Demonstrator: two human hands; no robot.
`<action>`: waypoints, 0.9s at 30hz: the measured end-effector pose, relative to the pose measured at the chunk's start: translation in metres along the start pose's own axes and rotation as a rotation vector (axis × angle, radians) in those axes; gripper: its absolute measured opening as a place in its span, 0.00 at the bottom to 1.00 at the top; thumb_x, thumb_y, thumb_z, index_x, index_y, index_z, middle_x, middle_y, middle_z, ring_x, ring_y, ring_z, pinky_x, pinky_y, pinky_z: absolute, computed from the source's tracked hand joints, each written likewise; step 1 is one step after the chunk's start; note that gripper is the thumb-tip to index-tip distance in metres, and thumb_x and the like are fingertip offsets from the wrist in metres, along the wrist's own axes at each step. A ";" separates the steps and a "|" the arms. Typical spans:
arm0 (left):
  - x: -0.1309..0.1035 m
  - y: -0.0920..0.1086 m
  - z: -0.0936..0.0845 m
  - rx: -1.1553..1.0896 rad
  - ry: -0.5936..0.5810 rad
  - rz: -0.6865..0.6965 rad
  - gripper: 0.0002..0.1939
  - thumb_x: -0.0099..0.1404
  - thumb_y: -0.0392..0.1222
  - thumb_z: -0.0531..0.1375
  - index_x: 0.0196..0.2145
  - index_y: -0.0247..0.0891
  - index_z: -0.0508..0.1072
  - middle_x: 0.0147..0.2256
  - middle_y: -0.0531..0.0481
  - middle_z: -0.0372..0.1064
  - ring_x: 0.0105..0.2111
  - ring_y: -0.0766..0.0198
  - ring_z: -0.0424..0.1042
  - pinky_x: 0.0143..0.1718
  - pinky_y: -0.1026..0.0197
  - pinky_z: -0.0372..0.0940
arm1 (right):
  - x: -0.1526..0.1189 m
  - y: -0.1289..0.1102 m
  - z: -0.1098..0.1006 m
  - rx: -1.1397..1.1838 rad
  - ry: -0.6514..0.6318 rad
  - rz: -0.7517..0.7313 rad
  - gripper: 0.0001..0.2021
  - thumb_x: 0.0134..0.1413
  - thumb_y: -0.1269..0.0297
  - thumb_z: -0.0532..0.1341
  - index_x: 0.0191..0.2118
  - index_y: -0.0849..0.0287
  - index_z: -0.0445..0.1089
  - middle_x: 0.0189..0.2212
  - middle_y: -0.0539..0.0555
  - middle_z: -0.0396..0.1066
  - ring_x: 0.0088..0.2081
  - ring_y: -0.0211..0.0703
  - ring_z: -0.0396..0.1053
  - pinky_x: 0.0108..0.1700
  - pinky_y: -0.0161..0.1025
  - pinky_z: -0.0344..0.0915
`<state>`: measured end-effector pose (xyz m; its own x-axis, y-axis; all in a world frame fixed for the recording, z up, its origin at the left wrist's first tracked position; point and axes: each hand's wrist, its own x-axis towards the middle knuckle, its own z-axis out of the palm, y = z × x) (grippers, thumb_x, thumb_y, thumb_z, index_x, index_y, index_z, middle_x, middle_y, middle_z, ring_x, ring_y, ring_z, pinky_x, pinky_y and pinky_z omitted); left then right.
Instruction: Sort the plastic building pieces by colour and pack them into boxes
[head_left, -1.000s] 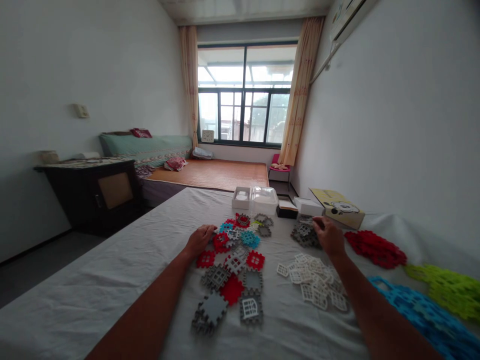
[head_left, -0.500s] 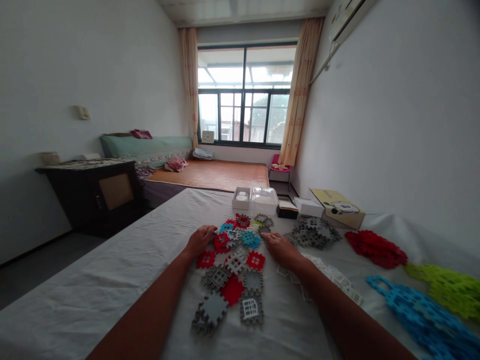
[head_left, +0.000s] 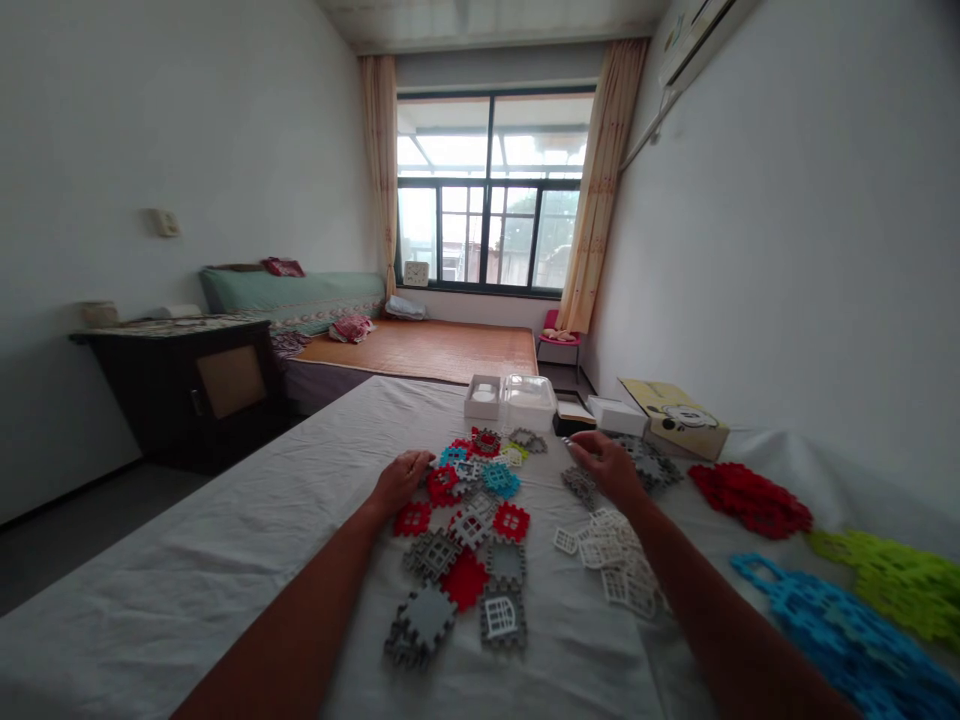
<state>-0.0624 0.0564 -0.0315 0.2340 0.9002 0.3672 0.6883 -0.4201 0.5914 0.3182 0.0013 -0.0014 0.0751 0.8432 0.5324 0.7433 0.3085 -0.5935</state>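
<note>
Interlocking tiles (head_left: 471,527) in mixed colours lie across the lower centre of the frame, likely for easy reach. The blue pile (head_left: 832,622) and red pile (head_left: 752,498), lower right, seem grouped by colour. My left hand (head_left: 401,482) rests beside the spread; whether it grips anything, I cannot tell. My right hand (head_left: 609,466), right of centre, pinches what looks like a grey piece (head_left: 566,441).
</note>
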 end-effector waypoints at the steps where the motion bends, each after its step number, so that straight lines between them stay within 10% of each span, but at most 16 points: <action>1: 0.000 0.000 0.000 0.000 -0.003 0.000 0.24 0.65 0.51 0.43 0.40 0.39 0.74 0.42 0.46 0.74 0.44 0.60 0.70 0.48 0.61 0.62 | 0.004 0.014 -0.010 0.007 0.061 0.080 0.15 0.53 0.56 0.54 0.41 0.59 0.70 0.33 0.55 0.75 0.33 0.43 0.72 0.36 0.37 0.66; 6: 0.001 0.000 0.000 -0.002 0.000 -0.007 0.24 0.65 0.52 0.43 0.39 0.40 0.74 0.42 0.47 0.74 0.45 0.60 0.70 0.48 0.62 0.61 | 0.005 0.050 -0.041 -0.214 0.276 0.179 0.16 0.49 0.60 0.55 0.41 0.63 0.70 0.36 0.61 0.74 0.36 0.49 0.71 0.42 0.46 0.64; 13: -0.001 0.001 -0.001 -0.004 -0.004 -0.011 0.23 0.66 0.51 0.43 0.40 0.40 0.74 0.42 0.46 0.73 0.45 0.60 0.70 0.49 0.60 0.61 | -0.009 0.005 -0.011 -0.194 -0.486 -0.144 0.12 0.52 0.67 0.53 0.38 0.56 0.74 0.32 0.52 0.76 0.33 0.42 0.72 0.38 0.36 0.65; 19: 0.000 0.003 0.000 0.003 0.000 -0.021 0.22 0.66 0.50 0.43 0.40 0.40 0.74 0.42 0.45 0.74 0.44 0.60 0.70 0.47 0.61 0.62 | -0.016 -0.011 -0.002 -0.386 -0.332 -0.129 0.16 0.51 0.74 0.54 0.45 0.61 0.71 0.43 0.59 0.72 0.44 0.48 0.68 0.48 0.42 0.61; 27: 0.000 -0.001 0.002 0.007 -0.003 0.010 0.23 0.66 0.51 0.43 0.40 0.38 0.74 0.41 0.45 0.73 0.45 0.60 0.70 0.48 0.61 0.61 | -0.036 -0.073 0.017 -0.026 -0.714 -0.481 0.09 0.49 0.69 0.63 0.38 0.53 0.74 0.39 0.50 0.73 0.43 0.41 0.67 0.49 0.39 0.59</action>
<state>-0.0619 0.0570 -0.0334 0.2423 0.8964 0.3710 0.6907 -0.4280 0.5829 0.2499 -0.0441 0.0131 -0.6816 0.7009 0.2102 0.6027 0.7006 -0.3820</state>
